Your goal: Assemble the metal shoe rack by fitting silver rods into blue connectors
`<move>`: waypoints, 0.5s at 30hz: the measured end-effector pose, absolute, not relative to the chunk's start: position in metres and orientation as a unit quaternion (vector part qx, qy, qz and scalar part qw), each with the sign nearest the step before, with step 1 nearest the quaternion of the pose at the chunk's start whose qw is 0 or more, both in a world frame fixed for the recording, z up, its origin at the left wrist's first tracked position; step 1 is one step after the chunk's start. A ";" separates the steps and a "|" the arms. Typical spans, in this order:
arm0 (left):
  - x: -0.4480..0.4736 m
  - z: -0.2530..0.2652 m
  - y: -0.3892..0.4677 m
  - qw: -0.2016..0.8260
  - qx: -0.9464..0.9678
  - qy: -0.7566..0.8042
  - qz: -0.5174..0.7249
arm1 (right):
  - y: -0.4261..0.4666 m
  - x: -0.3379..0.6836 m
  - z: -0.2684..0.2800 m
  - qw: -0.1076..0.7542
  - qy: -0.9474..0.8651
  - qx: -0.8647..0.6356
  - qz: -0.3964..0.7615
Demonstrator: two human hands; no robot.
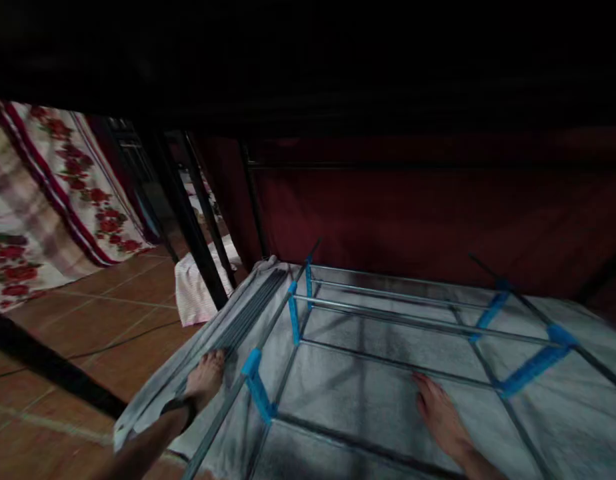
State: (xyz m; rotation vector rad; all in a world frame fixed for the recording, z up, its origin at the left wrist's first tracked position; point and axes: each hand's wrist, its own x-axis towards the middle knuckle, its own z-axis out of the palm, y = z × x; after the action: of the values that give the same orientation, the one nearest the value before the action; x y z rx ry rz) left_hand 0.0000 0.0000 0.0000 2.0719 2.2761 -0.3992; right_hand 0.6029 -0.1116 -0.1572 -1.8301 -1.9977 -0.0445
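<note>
My left hand (207, 377), with a dark band at the wrist, lies over a bundle of thin metal rods (253, 310) at the left edge of the grey cloth. Its fingers are curled down onto the rods; their tips are hidden. My right hand (442, 417) rests on the grey cloth with its fingers stretched out and nothing in them. Between and around the hands stands a frame of metal tubes (368, 307) joined by blue plastic connectors. A left connector (258, 387) is close to my left hand. The right connector (533, 367) lies beyond my right hand.
The grey cloth (388, 393) covers a low surface under a dark overhead structure. Black posts (185, 213) stand at the left. A dark red curtain (388, 213) hangs behind. Over the tiled floor (103, 313) hang flowered cloths (78, 193); a cable runs across it.
</note>
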 end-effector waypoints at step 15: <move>0.009 0.005 0.001 0.049 0.662 0.746 -0.056 | -0.113 0.608 -0.159 0.214 -0.722 -0.658 -0.015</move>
State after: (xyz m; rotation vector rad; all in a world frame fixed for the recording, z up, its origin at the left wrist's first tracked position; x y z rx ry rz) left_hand 0.0087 0.0011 0.0046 2.0162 2.2745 -0.1700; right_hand 0.6075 -0.1133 -0.1595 -1.8242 -2.0030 -0.0408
